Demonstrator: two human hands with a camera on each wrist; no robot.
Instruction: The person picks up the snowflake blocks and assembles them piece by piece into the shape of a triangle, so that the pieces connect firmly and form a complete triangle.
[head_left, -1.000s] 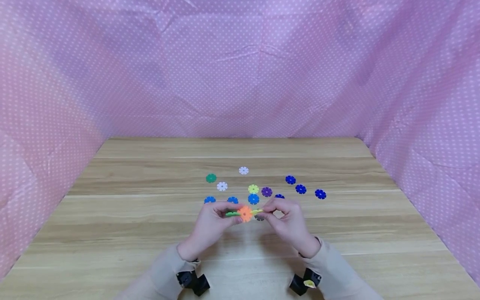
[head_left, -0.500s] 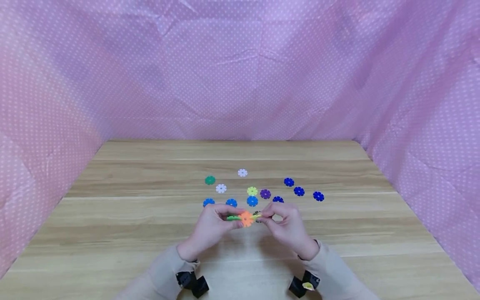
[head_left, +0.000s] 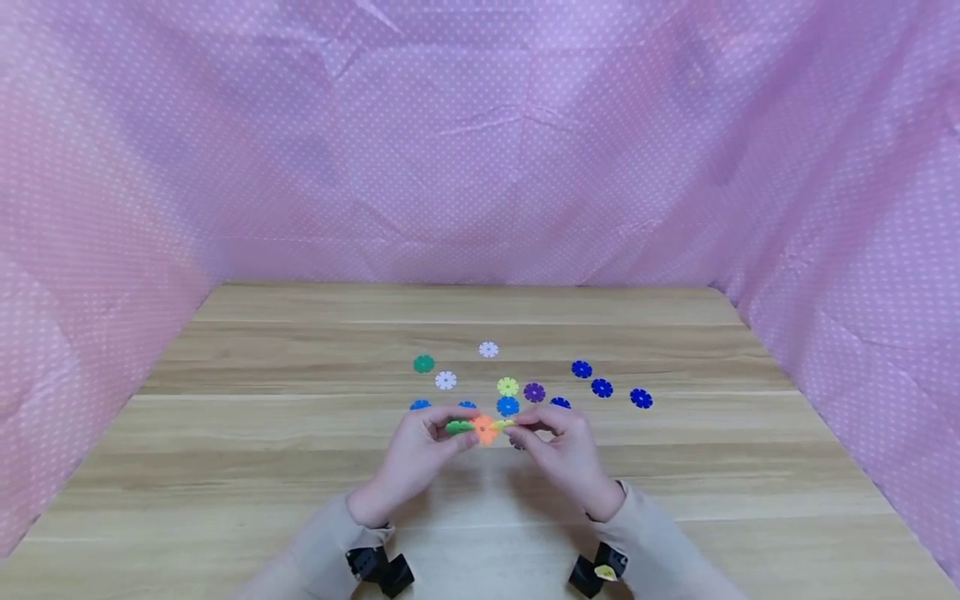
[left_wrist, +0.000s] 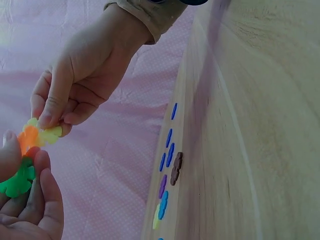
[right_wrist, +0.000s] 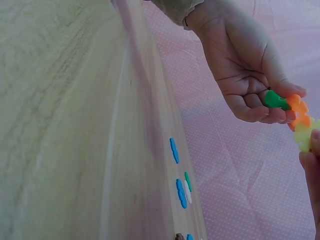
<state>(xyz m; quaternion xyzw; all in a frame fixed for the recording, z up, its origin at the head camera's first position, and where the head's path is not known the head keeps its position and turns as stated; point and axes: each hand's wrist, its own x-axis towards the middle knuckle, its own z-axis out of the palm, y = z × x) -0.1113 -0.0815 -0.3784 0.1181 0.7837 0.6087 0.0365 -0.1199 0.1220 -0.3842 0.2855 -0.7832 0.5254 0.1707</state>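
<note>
Above the table, an orange snowflake disc [head_left: 483, 429] joins a green disc [head_left: 458, 426] on its left and a yellow disc [head_left: 502, 425] on its right. My left hand [head_left: 420, 450] pinches the orange disc between thumb and fingers, with the green disc [left_wrist: 18, 180] inside its grasp. Thumb and fingertips of my right hand [head_left: 562, 450] pinch the yellow disc [left_wrist: 49, 133]. In the right wrist view the orange disc [right_wrist: 298, 109] stands at an angle to the green one [right_wrist: 276, 100]. Fingers partly hide both outer discs.
Loose discs lie beyond the hands on the wooden table [head_left: 300, 467]: white [head_left: 488, 349], dark green [head_left: 423, 363], yellow-green [head_left: 507, 386], purple [head_left: 534, 392], light blue [head_left: 507, 406] and several dark blue [head_left: 602, 388]. A brown disc [left_wrist: 176, 169] lies nearer. Pink dotted cloth [head_left: 480, 167] surrounds the table.
Both hands keep their grip on the joined discs, which have shifted slightly left in the head view. The head view has tilted a little; the loose discs appear unmoved on the table.
</note>
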